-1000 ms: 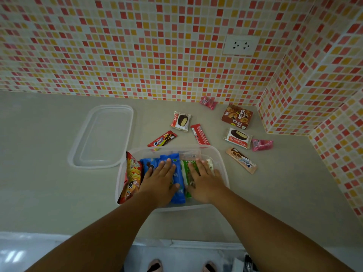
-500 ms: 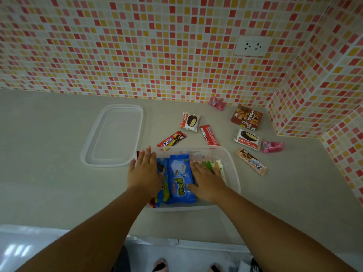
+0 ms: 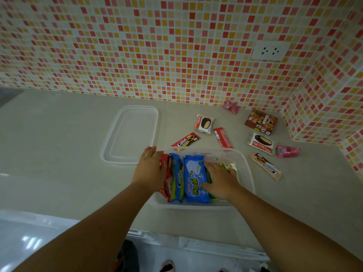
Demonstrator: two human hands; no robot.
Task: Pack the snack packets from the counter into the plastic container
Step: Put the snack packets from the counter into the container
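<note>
Two bare forearms are seen, with no sleeves, and nothing is worn on the wrists. On the left hand [image 3: 150, 169] and the right hand [image 3: 221, 180] no rings or gloves are seen. At the bottom edge, pink footwear is partly shown on the feet

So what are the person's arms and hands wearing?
Nothing that shows. Both forearms are bare right to the bottom edge of the picture, with no sleeves. The left hand and right hand have no gloves, and no rings, watch or bracelets are visible.
</note>
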